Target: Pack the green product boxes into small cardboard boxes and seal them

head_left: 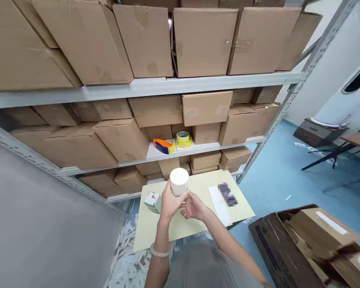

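A white, round, cup-like container (179, 182) is held upright over the pale yellow board (195, 229). My left hand (169, 203) is closed around its left side and lower part. My right hand (194, 206) is just below and to the right, its fingers loosely bent and apart. Its fingertips are close to the base of the container; I cannot tell whether they touch it. To the left of my left hand, a small green and white box (153, 202) stands on the board. A white sheet (219, 205) with a dark pixelated patch (228, 195) lies at the board's right.
Metal shelving (156, 89) full of cardboard boxes (205, 42) rises ahead. An orange and blue tape dispenser (164, 145) and yellow tape rolls (183, 139) sit on the middle shelf. Shredded paper (124, 256) covers the floor at left. An opened carton (288, 250) stands at lower right.
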The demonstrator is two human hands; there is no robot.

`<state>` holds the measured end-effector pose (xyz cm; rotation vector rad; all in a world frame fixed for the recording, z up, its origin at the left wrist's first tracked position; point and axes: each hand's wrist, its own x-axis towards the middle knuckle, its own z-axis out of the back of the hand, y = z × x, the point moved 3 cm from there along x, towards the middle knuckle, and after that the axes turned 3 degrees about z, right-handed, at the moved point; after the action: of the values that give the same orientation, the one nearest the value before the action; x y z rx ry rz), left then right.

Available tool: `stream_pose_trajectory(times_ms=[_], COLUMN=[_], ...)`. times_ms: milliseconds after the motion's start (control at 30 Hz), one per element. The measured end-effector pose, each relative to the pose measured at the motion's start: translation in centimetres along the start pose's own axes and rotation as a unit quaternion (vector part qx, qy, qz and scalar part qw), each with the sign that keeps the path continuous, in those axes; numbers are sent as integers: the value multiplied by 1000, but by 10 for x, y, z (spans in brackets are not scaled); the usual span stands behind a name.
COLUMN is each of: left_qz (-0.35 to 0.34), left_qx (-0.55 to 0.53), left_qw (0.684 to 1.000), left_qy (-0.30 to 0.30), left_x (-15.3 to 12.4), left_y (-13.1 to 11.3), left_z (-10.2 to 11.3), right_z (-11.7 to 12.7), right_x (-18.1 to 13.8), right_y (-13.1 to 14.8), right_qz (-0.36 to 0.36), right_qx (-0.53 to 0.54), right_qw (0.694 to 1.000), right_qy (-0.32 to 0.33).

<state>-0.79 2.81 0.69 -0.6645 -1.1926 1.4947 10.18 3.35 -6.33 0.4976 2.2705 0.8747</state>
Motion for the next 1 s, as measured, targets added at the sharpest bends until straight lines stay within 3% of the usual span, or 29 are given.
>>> stream_pose_trajectory(times_ms=[100,167,233,300,400,500,600,733,867,1000], left_qz=[33,68,113,161,218,249,243,195,140,102], left_qx=[-64,-149,-264,-381,-502,-543,-530,-505,-514,-505], left_qw=[996,983,953,908,837,802,812,841,842,842], left_qy=[-61,-88,-98,-74,-18,3,3,4,82,159], left_x=[5,9,13,15,16,14,14,14,13,14], left_y=[-2,-2,1,4,7,9,11,12,8,12], left_z=[5,6,4,-2,-12,-19,-23,-25,-23,-22], right_z=[16,17,10,-1,-13,-14,-10,-7,-1,5], right_x=[-6,-15,-26,-36,-46,-50,-48,-45,-45,-43], right_y=[11,22,32,40,48,51,49,46,47,48], right_qz=[129,247,363,434,481,490,476,457,411,298], right_qx=[-76,-137,-204,-273,-351,-380,-364,-262,-30,187], right_qw=[972,925,870,826,772,751,766,816,883,929], right_qy=[-182,-256,-263,-234,-220,-226,-231,-238,-224,-111])
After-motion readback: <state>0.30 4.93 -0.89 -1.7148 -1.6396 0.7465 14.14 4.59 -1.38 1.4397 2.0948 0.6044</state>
